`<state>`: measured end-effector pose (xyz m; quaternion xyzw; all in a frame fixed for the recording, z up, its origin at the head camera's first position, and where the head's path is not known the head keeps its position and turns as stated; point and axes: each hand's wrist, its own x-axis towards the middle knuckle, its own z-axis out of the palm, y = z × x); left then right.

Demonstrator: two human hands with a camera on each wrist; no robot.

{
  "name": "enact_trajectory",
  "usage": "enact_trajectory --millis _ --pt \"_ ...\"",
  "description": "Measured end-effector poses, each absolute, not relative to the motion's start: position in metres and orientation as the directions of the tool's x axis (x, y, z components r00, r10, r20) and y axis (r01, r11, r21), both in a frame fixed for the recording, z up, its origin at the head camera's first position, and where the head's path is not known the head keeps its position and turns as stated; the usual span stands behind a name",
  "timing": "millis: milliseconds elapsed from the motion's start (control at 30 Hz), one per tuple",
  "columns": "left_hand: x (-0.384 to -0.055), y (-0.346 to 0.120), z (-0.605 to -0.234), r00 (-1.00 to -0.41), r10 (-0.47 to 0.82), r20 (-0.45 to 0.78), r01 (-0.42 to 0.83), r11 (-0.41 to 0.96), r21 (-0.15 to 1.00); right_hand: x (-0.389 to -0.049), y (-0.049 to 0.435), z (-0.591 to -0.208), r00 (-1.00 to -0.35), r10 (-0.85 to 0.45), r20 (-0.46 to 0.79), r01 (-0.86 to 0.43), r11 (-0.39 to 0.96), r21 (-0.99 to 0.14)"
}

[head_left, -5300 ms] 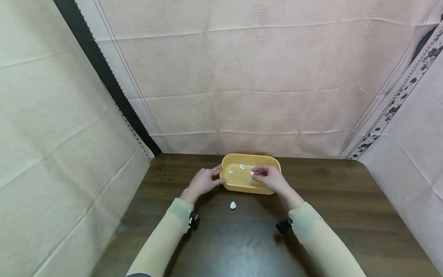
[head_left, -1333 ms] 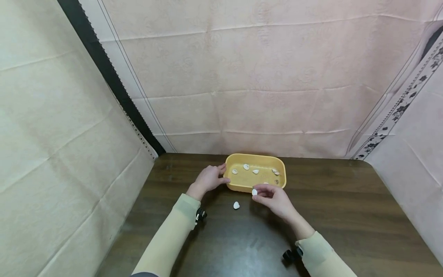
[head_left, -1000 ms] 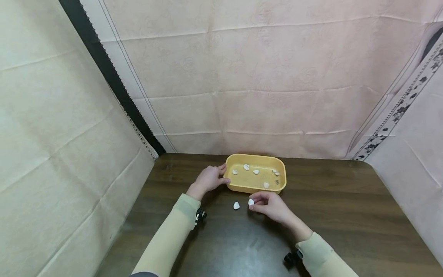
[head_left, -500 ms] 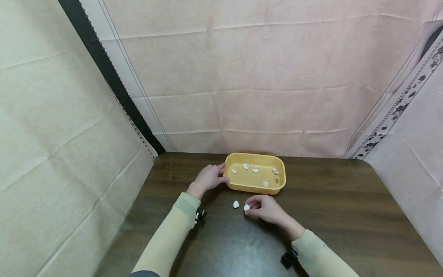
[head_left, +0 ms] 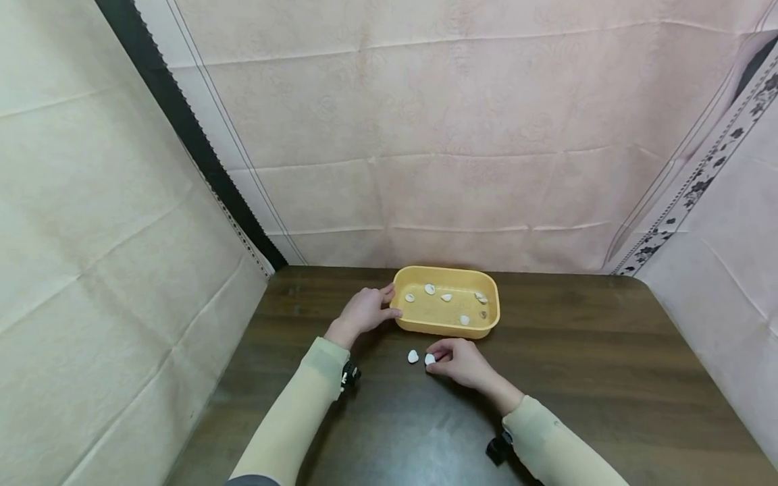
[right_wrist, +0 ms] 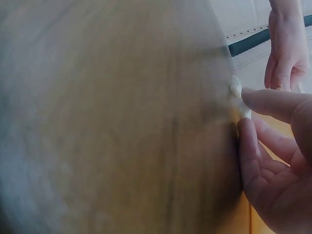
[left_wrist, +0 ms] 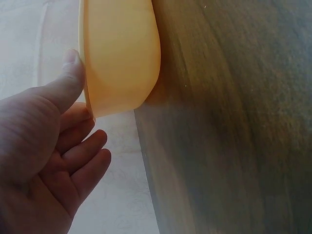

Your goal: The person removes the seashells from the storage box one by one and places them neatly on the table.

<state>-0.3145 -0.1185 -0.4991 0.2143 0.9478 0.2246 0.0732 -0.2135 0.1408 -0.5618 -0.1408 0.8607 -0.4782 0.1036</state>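
Note:
At the table's far side sits a yellow plastic tray (head_left: 446, 327) with several small white seashells inside, such as the shell (head_left: 464, 320) near its front wall. My left hand (head_left: 362, 310) holds the tray's left end, thumb and forefinger at the rim, as the left wrist view also shows. In front of the tray, my right hand (head_left: 460, 362) pinches a white seashell (head_left: 430, 359) low over the table between thumb and fingertips. Just left of it another white seashell (head_left: 413, 356) lies on the table. The right wrist view shows the pinched shell (right_wrist: 245, 111) partly covered by the fingers.
Beneath everything is a dark brown wooden table (head_left: 577, 364). A pale cloth (head_left: 425, 135) hangs behind the table, with more cloth along both sides. Each wrist carries a small black camera, such as the right one (head_left: 498, 451).
My right hand came out of the tray with a shell and moved toward me and left, down beside the shell on the table. More shells show in the tray. My left hand stays at its end.

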Motion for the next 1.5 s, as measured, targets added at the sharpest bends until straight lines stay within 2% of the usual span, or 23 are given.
enact_trajectory --millis 500,767,1500 --pt "-0.316 -0.118 -0.498 -0.899 0.434 -0.047 0.37 0.814 0.448 -0.215 0.135 -0.563 -0.961 -0.277 -0.02 -0.136 0.529 -0.838" --pt "-0.315 -0.118 -0.5 -0.894 0.447 -0.034 0.389 0.812 0.434 -0.214 0.133 -0.561 -0.952 -0.305 -0.025 -0.148 0.53 -0.835" --pt "-0.318 -0.119 -0.502 -0.889 0.458 -0.033 0.407 0.819 0.405 -0.218 0.125 -0.564 -0.961 -0.275 -0.008 -0.161 0.585 -0.795"
